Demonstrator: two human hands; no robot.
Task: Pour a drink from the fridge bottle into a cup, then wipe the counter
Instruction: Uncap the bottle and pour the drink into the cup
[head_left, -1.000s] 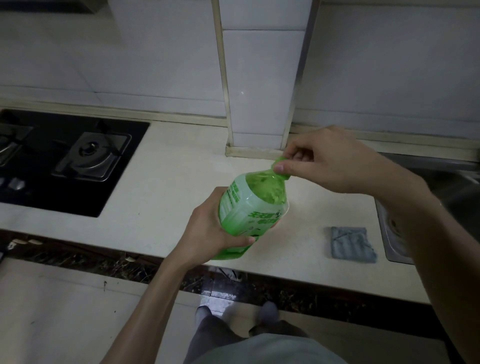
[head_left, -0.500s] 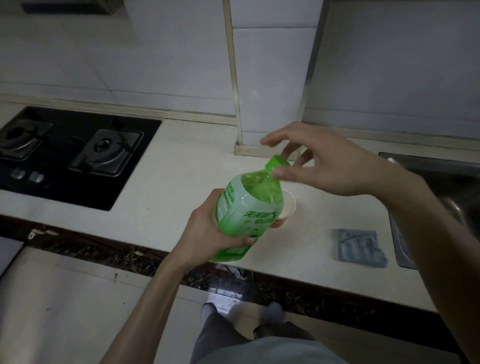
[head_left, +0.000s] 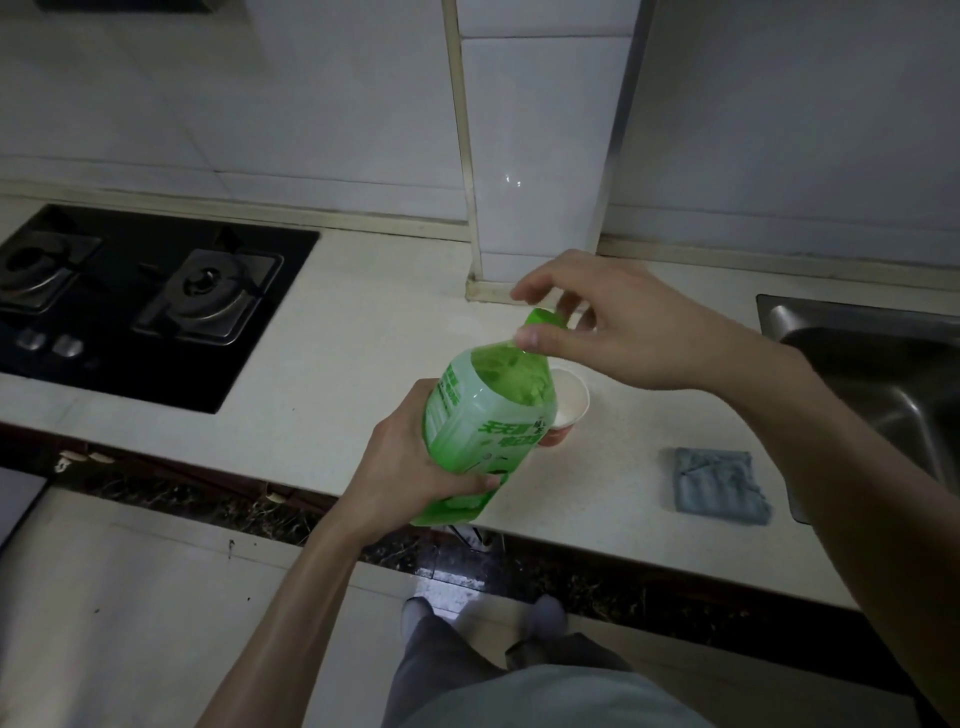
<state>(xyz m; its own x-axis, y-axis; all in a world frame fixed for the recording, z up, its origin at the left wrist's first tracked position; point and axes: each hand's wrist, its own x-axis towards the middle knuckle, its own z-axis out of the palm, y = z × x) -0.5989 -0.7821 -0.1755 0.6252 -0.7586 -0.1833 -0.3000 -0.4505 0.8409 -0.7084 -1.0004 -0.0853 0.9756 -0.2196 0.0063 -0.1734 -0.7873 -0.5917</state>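
- Nearest, over the pale counter's (head_left: 363, 322) front edge, the left hand (head_left: 410, 467) grips the tilted green plastic drink bottle (head_left: 483, 415) around its body.
- Just behind the bottle stands a white paper cup (head_left: 569, 402).
- Rightward lies a folded grey cloth (head_left: 717, 486).
- Farther, the right hand (head_left: 623, 332) arches around the green screw cap (head_left: 543, 318), thumb against it; whether it pinches is unclear.

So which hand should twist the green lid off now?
Right. The right hand has its thumb and fingers around the green cap. The left hand grips the bottle body, holding it tilted near the cup.
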